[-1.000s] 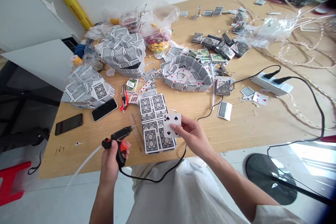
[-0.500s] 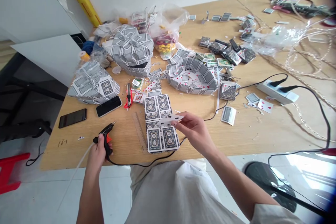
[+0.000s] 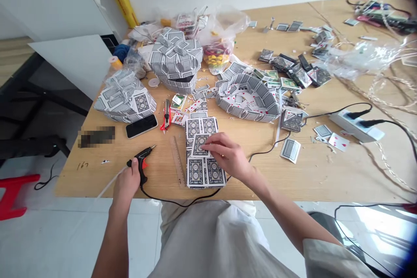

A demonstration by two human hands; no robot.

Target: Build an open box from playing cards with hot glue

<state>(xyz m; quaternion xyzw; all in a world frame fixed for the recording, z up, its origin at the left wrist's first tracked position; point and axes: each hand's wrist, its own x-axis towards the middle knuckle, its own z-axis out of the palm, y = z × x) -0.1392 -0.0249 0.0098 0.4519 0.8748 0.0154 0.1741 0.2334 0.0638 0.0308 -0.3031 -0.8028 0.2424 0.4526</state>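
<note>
Near the table's front edge lies a rectangular panel of patterned playing cards (image 3: 196,172). My right hand (image 3: 230,154) has its fingertips on a single card (image 3: 198,145), which lies back side up across the panel's middle. Whether the fingers pinch the card or press it is hard to see. My left hand (image 3: 127,182) is wrapped round a black glue gun (image 3: 142,160), its nozzle pointing up and right. A clear ruler (image 3: 177,160) lies just left of the panel.
Behind are a heart-shaped card box (image 3: 176,58), another card-covered box (image 3: 124,97) and an open card tray (image 3: 246,100). A red cutter (image 3: 166,117) and a phone (image 3: 141,126) lie left of centre. The glue gun's cord runs in front of the panel to a power strip (image 3: 356,126).
The card in my right hand has been turned back side up and lowered onto the panel's middle. My left hand still holds the glue gun. The view has shifted slightly.
</note>
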